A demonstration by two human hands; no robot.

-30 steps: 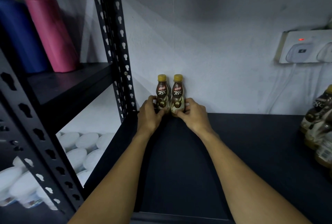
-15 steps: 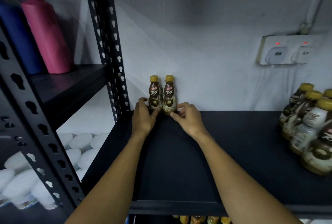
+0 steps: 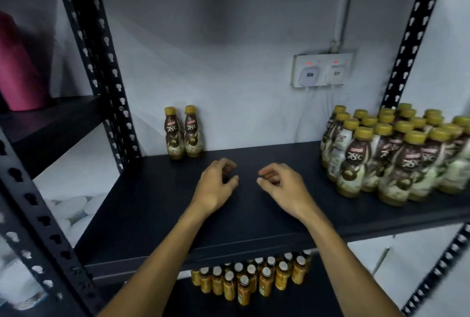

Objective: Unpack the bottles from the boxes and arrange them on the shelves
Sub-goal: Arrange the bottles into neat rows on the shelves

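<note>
The shelf (image 3: 157,215) is a dark flat board, and the bottles are set on it in two lots. A large cluster (image 3: 396,153) is massed at the right end. Whether it is bound in film cannot be told. A pair (image 3: 183,133) is stood upright at the back left, side by side and close against the wall.

The left hand (image 3: 216,185) and right hand (image 3: 283,185) are held over the middle of the shelf, between the two lots and apart from both. The fingers are loosely curled and nothing is held.

Each bottle is judged to be full, so fairly weighty for its small size, and made of stiff plastic that gives a little when squeezed. The glossy sleeve may be slippery. Being tall and narrow, a bottle could be tipped easily. It is best taken round the narrowed waist or the broader lower body, not by the cap.

The body is wrapped in a brown and cream label marked 78°C, and it is topped by a mustard-yellow cap.
</note>
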